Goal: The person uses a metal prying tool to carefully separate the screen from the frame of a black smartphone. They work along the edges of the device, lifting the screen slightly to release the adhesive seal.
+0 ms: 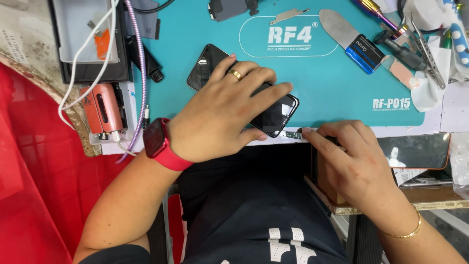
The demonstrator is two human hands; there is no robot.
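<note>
Pressing our left hand (pixel 222 115) flat, fingers spread, we pin the black phone (pixel 273 115) against the teal mat (pixel 332 83), seemingly to stop it sliding. Just beside it, our right hand (pixel 349 161) curls at the bench edge, its forefinger tip on a small dark part (pixel 293 134) by the phone's lower corner; whether it grips anything we cannot tell. Beyond the right hand lie a metal pry blade (pixel 342 30), tweezers (pixel 427 51) and screwdrivers (pixel 395 46), within reach.
</note>
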